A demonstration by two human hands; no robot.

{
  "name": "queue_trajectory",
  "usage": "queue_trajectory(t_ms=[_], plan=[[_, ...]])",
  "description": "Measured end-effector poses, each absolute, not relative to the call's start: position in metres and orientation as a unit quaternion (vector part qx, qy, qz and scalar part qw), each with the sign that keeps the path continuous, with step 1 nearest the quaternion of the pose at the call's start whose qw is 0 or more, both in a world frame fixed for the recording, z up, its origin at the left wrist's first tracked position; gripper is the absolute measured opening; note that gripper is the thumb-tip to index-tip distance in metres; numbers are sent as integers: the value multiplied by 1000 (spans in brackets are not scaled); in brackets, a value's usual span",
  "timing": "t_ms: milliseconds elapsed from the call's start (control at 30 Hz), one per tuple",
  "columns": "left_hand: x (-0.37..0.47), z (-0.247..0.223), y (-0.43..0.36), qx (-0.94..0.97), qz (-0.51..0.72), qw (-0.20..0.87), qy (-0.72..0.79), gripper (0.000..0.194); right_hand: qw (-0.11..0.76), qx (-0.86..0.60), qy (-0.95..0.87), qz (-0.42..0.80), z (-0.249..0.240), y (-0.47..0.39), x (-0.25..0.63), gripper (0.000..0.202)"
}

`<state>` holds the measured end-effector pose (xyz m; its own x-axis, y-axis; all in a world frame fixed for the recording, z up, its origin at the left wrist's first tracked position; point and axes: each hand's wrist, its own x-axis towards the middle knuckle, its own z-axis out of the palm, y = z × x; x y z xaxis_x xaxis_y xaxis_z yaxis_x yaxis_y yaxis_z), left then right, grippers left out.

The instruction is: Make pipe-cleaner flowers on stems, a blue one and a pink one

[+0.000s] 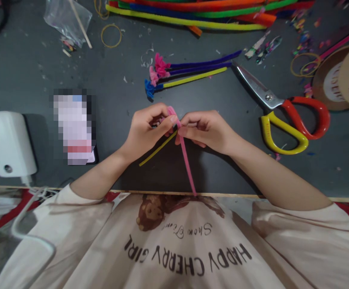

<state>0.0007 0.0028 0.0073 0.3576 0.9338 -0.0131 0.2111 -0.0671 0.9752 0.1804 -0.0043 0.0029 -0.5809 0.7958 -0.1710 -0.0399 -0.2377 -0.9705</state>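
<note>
Near the table's front edge, my left hand (152, 126) pinches the upper part of a pink pipe cleaner (187, 162). My right hand (206, 127) grips the same pipe cleaner just below, its thumb pressed on it. The pink length hangs down toward the shirt. A yellow pipe cleaner (156, 150) slants down to the left from between my hands; its upper end is hidden by the fingers. Beyond my hands lie finished-looking pipe-cleaner flowers: a dark pink one (161, 66), a light pink one (153, 76) and a blue one (149, 89).
Scissors (269, 97) with red and yellow handles lie at the right, near ribbon spools (332, 80). Loose pipe cleaners (192, 18) are bundled at the back. A phone (75, 124) and a white charger (9, 142) with a cable stand left. Rubber bands (111, 36) and scraps are scattered.
</note>
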Motion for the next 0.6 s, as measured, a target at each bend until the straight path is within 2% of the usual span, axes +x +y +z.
queue_trajectory(t_ms=[200, 267, 367, 467, 600], plan=[[-1, 7, 3, 661, 347, 505, 434, 27, 304, -354, -598, 652, 2, -5, 183, 14], [-2, 5, 3, 665, 343, 499, 437, 27, 318, -374, -662, 566, 1, -5, 185, 15], [-3, 3, 3, 675, 337, 496, 429, 20, 323, -395, -778, 366, -2, -4, 192, 16], [-3, 3, 3, 681, 330, 505, 414, 17, 273, -404, -850, 199, -5, -3, 200, 23], [-2, 6, 3, 678, 297, 539, 403, 15, 193, -445, -872, 65, -6, -1, 208, 41]])
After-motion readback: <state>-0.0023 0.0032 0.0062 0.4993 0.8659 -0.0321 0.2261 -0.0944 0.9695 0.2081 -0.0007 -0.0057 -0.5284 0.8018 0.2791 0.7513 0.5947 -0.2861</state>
